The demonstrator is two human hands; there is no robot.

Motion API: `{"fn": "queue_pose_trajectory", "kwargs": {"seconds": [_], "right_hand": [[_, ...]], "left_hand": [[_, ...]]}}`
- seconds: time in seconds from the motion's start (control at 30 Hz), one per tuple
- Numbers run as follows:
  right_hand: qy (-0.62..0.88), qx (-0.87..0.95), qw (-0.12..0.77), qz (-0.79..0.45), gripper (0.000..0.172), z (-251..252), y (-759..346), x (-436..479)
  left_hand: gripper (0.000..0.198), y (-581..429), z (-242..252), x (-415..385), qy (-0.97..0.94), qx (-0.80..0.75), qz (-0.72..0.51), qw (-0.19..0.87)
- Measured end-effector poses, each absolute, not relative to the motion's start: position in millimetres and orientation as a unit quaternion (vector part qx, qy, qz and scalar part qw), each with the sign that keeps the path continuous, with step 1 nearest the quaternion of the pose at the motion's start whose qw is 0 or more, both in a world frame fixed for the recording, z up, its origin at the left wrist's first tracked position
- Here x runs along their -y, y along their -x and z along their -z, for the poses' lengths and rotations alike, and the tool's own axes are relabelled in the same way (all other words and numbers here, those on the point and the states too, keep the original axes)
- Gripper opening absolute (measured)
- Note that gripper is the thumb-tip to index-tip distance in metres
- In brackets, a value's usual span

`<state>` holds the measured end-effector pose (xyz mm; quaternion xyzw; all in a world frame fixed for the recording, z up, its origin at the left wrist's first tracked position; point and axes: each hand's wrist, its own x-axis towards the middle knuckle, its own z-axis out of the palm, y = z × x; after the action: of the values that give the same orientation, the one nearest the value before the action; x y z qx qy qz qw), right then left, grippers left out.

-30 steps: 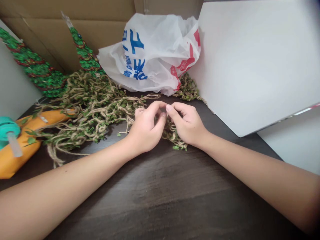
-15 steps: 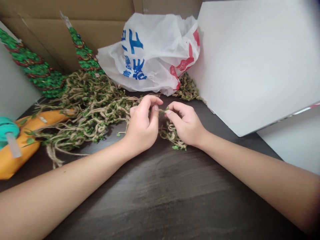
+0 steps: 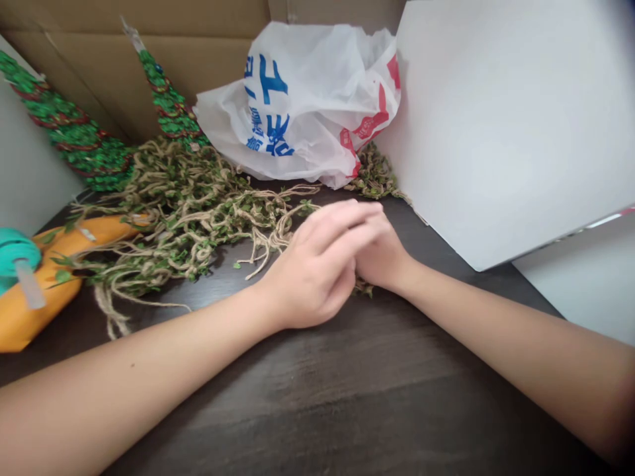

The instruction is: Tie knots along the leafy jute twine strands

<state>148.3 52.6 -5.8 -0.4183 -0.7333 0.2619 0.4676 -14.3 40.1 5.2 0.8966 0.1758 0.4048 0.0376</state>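
My left hand (image 3: pixel 317 264) lies across my right hand (image 3: pixel 384 261) with its fingers stretched out flat toward the right. It covers my right hand's fingers, so only the back of that hand and the wrist show. A bit of a small coil of jute twine with tiny green leaves (image 3: pixel 364 289) peeks out under both hands. More of the same leafy twine (image 3: pixel 188 211) lies in a loose tangle just left of my hands, and its frayed ends reach my left hand's knuckles.
A white plastic bag (image 3: pixel 307 99) with blue and red print sits behind the twine. A white board (image 3: pixel 506 125) leans at the right. Two green glitter cones (image 3: pixel 69 135) and an orange carrot-shaped object (image 3: pixel 54 271) lie at the left. Cardboard (image 3: pixel 149 33) stands behind the dark wooden table (image 3: pixel 322 396).
Both hands were pinching the twine between their fingertips. My left hand has now opened and slid right over my right hand, hiding the small coil.
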Motion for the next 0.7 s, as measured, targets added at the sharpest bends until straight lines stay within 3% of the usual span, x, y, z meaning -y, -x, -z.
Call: {"fn": "queue_pose_trajectory", "kwargs": {"seconds": [0.2,0.4,0.7], "right_hand": [[0.405,0.706,0.507,-0.283,0.015,7.2,-143.9,-56.0],[0.405,0.71,0.509,-0.271,0.023,1.8,-143.5,-50.3],[0.429,0.722,0.504,-0.203,0.017,-0.4,-144.4,-50.6]], "left_hand": [[0.035,14.3,0.3,-55.7,-0.857,-0.262,-0.411,0.167],[0.024,14.2,1.1,-58.0,-0.831,-0.345,-0.404,0.163],[0.027,14.1,-5.5,-56.6,-0.826,-0.434,-0.342,0.109]]}}
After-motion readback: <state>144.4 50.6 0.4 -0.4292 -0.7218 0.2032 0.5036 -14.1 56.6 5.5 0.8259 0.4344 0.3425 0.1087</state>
